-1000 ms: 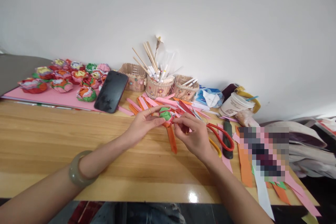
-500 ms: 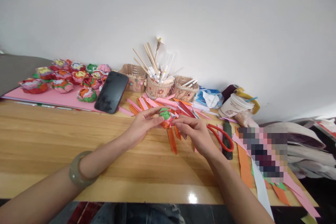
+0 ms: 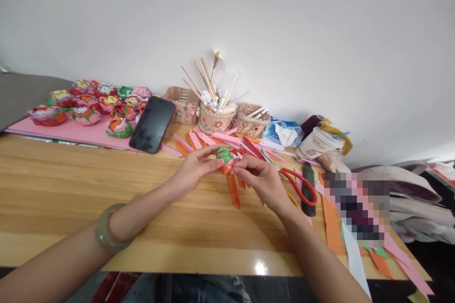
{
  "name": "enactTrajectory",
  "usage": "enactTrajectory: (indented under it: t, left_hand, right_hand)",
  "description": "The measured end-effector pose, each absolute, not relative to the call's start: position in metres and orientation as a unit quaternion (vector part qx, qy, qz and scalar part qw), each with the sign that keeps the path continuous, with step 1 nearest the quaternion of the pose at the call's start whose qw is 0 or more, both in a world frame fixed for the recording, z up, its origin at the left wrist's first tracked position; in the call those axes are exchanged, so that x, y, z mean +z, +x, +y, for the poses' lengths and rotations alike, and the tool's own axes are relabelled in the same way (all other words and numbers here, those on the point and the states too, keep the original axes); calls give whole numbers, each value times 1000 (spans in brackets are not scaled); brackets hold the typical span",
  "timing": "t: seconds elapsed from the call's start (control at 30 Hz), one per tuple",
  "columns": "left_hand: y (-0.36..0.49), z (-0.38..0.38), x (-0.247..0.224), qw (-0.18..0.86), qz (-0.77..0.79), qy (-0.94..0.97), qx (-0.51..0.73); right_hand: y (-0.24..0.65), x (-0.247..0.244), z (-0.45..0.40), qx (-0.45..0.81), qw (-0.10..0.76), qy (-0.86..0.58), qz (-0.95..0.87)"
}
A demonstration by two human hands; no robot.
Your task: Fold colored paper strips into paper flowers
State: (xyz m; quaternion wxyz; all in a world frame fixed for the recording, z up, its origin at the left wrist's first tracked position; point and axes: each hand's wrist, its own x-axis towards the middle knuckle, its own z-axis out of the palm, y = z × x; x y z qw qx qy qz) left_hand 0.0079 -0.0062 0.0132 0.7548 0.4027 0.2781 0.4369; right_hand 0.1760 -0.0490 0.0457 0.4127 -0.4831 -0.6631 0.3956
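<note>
Over the wooden table, my left hand (image 3: 196, 166) holds a small paper flower (image 3: 224, 155) between thumb and fingers. Green folds show on the flower's top, with orange and pink below. At the flower's right edge, the fingertips of my right hand (image 3: 258, 173) are pinched together on it. Whether they grip a petal or a fine thread there is too small to tell. Just below the flower, an orange paper strip (image 3: 233, 191) lies on the table. Red-handled scissors (image 3: 302, 188) lie to the right of my right hand, partly hidden by it.
Finished paper flowers (image 3: 85, 116) stand in rows on pink sheets at the left, beside a black phone (image 3: 152, 124). Behind the paper strips (image 3: 223, 138) are small decorated baskets (image 3: 216, 119). A white cup (image 3: 318, 143) and a dark green tool (image 3: 308, 187) are at the right.
My right hand has shifted slightly, its fingers drawn closer together at the flower's edge. The scissors show a little more of a yellow part. My left hand holds almost still.
</note>
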Motion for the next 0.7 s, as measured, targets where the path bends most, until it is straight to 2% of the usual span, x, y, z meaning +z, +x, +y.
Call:
enactTrajectory:
  t: [0.5, 0.7]
  left_hand:
    - [6, -5, 10, 736, 278, 419, 453]
    - [8, -6, 13, 726, 285, 418, 466]
  right_hand:
    - [178, 42, -49, 298, 380, -464, -742]
    - [176, 42, -49, 284, 392, -478, -733]
